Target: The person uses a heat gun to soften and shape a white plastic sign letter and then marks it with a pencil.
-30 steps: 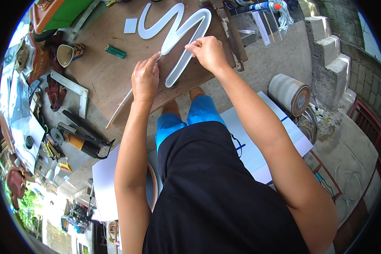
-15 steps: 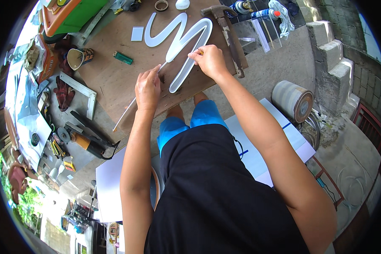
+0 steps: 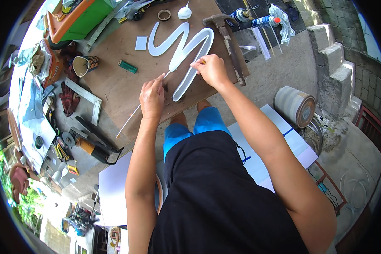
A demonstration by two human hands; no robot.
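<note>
A white, curving, letter-shaped piece (image 3: 180, 53) with raised side walls lies on the brown board (image 3: 110, 91). My left hand (image 3: 152, 99) is closed on a thin white strip (image 3: 130, 120). From the letter's lower middle bend, the strip passes through my fingers and slants toward the board's near left edge. My right hand (image 3: 213, 71) is pinched at the letter's right-hand stroke. A bit of something yellowish shows between its thumb and forefinger, mostly hidden by the fingers.
A hammer (image 3: 229, 46) lies right of the letter. Left of it are a green lighter (image 3: 127, 66), a white square (image 3: 141, 42) and a paper cup (image 3: 85, 65). A tape roll (image 3: 164, 15) and small white bottle (image 3: 184, 12) sit behind. An angle grinder (image 3: 86, 146) lies at left.
The whole view has shifted slightly, with the scene sitting lower in the picture. Both hands keep nearly the same places and grips against the letter.
</note>
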